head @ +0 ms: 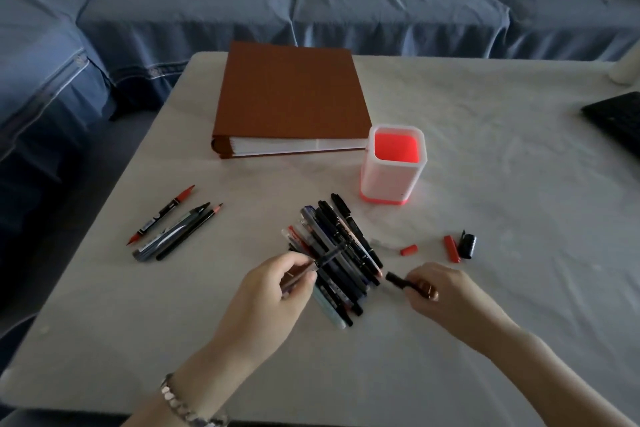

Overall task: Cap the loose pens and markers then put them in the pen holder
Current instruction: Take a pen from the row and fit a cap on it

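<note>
1. Black and dark-blue pens (341, 260) lie bundled side by side on the table (485, 184), before us, near the white holder (393, 180) with its red inside.
2. We note the left hand (277, 291) pinching one slim pen (320, 258) across the bundle.
3. Right hand (440, 291) fingers pinch a black cap (398, 280).
4. Loose caps (453, 248) lie to the right.
5. Three markers (173, 229) lie apart, left.

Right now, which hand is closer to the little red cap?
Right. The right hand sits just below the red cap; the left hand is farther, across the pen pile.
</note>
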`<state>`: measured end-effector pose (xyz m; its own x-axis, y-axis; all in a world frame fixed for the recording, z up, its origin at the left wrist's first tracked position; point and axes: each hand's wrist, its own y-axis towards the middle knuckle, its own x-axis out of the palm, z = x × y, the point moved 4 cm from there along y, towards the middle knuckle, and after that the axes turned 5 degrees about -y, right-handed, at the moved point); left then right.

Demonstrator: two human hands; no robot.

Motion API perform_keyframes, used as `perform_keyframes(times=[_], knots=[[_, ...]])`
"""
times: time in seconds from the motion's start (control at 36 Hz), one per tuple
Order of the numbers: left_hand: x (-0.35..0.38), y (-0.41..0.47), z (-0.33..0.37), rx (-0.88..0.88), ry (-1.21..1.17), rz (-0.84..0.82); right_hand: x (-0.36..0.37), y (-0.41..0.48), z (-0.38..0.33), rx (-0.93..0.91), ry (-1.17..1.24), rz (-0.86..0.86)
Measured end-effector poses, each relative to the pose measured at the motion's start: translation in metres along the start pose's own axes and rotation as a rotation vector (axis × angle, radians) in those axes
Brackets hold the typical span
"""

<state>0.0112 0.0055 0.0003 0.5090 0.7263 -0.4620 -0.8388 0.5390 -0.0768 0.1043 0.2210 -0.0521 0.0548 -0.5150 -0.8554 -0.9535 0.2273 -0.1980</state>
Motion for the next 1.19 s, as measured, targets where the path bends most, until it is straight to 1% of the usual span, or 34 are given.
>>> perform_keyframes(times=[0.08, 0.14, 0.22, 0.31, 0.5, 0.67, 0.92, 0.97, 1.03, 1.14, 1.19], knots=[[0.000, -0.002, 0.003, 0.003, -0.015, 0.011, -0.013, 0.001, -0.004, 0.080, 0.280, 0.194], [0.001, -0.002, 0.005, 0.004, -0.029, -0.001, -0.024, 0.002, -0.012, 0.105, 0.465, 0.292], [0.002, -0.003, 0.009, 0.010, -0.047, -0.027, -0.041, 0.002, -0.028, 0.098, 0.692, 0.341], [0.003, -0.004, 0.010, 0.007, -0.081, -0.047, -0.053, -0.001, -0.043, 0.061, 0.787, 0.339], [0.002, -0.006, 0.016, 0.046, -0.088, -0.052, -0.060, -0.002, -0.055, 0.032, 0.826, 0.322], [0.005, -0.009, 0.020, 0.086, -0.059, -0.070, -0.056, -0.001, -0.059, 0.014, 0.782, 0.291], [0.003, -0.011, 0.029, 0.243, -0.003, -0.061, -0.045, -0.002, -0.068, -0.049, 0.783, 0.161], [0.005, -0.010, 0.031, 0.280, 0.034, -0.076, -0.040, -0.003, -0.074, -0.084, 0.738, 0.095], [0.007, -0.009, 0.033, 0.311, 0.090, -0.069, -0.034, -0.003, -0.078, -0.086, 0.731, 0.075], [0.006, -0.004, 0.039, 0.290, 0.035, -0.046, -0.032, -0.003, -0.079, -0.090, 0.728, 0.152], [0.006, -0.003, 0.040, 0.217, -0.027, -0.069, -0.032, -0.002, -0.079, -0.111, 0.716, 0.166]])
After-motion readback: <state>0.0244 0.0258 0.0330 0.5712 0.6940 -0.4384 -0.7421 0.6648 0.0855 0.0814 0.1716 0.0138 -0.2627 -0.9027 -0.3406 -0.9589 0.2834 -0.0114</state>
